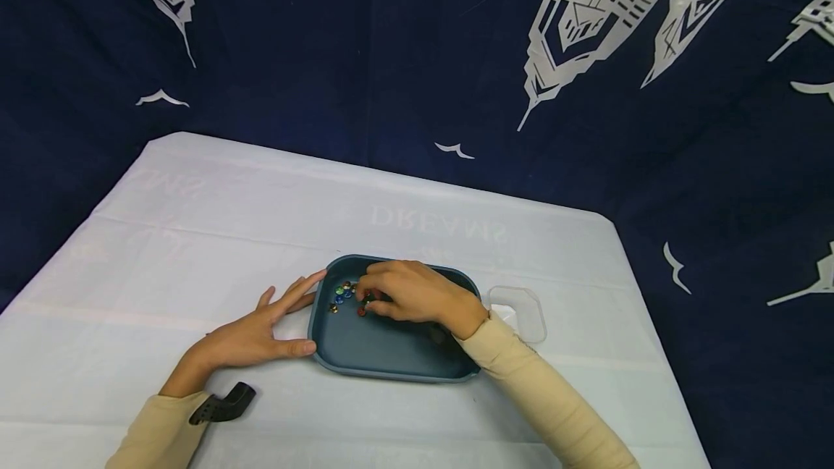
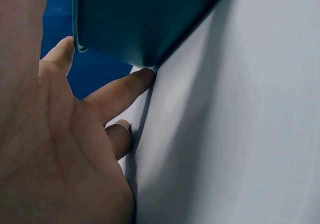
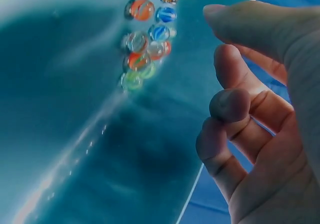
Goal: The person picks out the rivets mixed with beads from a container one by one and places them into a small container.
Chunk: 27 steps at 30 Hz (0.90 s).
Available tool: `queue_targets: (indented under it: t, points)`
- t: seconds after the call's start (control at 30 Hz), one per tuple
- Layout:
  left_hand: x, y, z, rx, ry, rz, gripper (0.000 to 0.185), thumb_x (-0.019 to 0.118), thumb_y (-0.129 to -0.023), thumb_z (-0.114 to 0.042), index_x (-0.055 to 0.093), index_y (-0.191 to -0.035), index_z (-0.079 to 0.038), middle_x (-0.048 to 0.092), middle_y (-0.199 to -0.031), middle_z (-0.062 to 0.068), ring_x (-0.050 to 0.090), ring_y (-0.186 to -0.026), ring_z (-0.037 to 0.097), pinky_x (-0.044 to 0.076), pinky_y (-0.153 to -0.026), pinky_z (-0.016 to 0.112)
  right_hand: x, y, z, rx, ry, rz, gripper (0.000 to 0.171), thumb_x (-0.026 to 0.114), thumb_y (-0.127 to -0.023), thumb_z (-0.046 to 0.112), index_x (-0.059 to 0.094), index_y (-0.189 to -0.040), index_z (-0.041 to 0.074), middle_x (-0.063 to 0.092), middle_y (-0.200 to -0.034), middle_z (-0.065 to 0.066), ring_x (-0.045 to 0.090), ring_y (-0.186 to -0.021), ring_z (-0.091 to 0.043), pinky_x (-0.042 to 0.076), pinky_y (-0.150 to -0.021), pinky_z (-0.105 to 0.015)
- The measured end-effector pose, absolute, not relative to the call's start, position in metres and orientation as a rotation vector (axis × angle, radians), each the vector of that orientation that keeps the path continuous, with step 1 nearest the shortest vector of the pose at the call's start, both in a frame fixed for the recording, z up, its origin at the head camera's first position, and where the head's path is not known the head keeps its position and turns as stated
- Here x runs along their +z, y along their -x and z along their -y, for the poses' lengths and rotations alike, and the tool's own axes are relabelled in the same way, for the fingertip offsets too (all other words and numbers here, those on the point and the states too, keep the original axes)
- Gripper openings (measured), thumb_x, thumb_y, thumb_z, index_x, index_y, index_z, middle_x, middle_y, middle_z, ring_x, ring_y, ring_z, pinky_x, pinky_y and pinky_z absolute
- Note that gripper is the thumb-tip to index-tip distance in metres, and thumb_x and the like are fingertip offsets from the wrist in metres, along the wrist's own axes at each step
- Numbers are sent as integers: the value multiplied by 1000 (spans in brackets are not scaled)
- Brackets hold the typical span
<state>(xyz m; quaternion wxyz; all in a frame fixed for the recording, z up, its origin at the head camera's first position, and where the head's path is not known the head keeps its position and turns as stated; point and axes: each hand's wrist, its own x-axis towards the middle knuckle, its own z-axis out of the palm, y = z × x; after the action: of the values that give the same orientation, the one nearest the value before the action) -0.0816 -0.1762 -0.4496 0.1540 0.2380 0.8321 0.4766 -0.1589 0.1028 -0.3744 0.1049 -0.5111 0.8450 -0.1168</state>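
A dark teal tray (image 1: 384, 357) lies on the white-covered table. Several glass marbles (image 1: 339, 300) cluster toward its left end. The right wrist view shows them as orange, blue, green and clear marbles (image 3: 137, 43) resting on the tray floor. Over the tray hovers my right hand (image 1: 413, 292), its fingers loosely bent beside the marbles. A gap shows between thumb and fingers in the right wrist view, with nothing held. My left hand (image 1: 257, 335) has its fingers spread, and their tips touch the tray's left end. Seen from the left wrist, those fingers press the tray's outer wall (image 2: 145, 29).
A clear plastic box (image 1: 534, 317) stands right of the tray, partly behind my right forearm. White cloth (image 1: 260, 194) covers the table. Behind it hangs a dark blue cloth (image 1: 293, 56) with white building prints. A black strap device (image 1: 224, 404) sits on my left wrist.
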Motion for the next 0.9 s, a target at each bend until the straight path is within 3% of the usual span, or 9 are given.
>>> queue_targets:
  t: [0.6,0.9]
  points:
    - [-450,82,179,1376,-692,-2372,99,77,-89,-34,8,-161,-37,37,-159,14,32,-147,41,-17,-113,72,-388,164,-73,-330,1549,-2393,13,67,-98,21,72,-109,18,57,-85,8,51,-72,-2,42,-64,-15]
    - [-449,81,178,1380,-687,-2375,99,77,-89,-34,9,-161,-37,38,-158,17,30,-148,44,-16,-113,72,-395,168,-63,-285,1518,-2392,20,67,-98,22,72,-117,19,59,-89,7,52,-75,-2,42,-65,-13]
